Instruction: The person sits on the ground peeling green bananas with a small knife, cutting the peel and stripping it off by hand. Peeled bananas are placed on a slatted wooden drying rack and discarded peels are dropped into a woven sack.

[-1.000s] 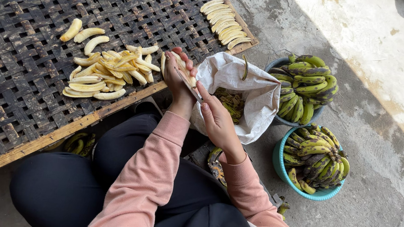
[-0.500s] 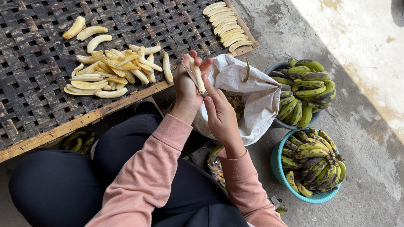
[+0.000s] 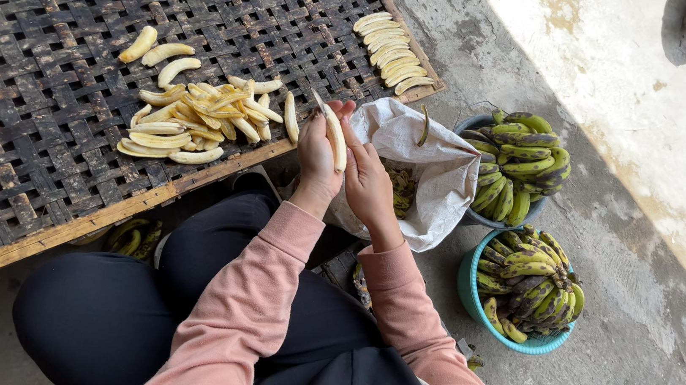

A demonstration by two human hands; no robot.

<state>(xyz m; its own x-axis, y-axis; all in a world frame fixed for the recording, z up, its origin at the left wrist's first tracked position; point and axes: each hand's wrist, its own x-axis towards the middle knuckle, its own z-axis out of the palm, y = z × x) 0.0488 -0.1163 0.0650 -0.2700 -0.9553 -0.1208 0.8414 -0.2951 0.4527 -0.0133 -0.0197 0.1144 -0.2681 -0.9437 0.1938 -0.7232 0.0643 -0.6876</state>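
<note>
Beside the woven drying rack (image 3: 63, 189), both hands hold one peeled banana (image 3: 334, 136), left hand (image 3: 318, 158) gripping at nine o'clock, right hand (image 3: 367, 180) at three, its long axis pointing twelve.

The tray (image 3: 41, 152) is woven from flat dark strips, matt and rough, worn grey in places, with a pale bare-wood frame along its edge. The peeled bananas (image 3: 198, 118) on it look soft, matt and creamy yellow, as does the one (image 3: 334, 136) held between the left hand (image 3: 317, 156) and right hand (image 3: 368, 182). The sack (image 3: 439, 169) is white woven plastic, crumpled and slightly dusty. The unpeeled bananas (image 3: 520, 164) have smooth green skins with a faint sheen and dark blotches. The basin (image 3: 469, 286) is smooth teal plastic. The sleeves (image 3: 256, 294) are soft pink knit cloth, matt; the trousers (image 3: 100, 320) are plain black cloth. The floor (image 3: 651, 335) is rough, stained grey concrete.
</note>
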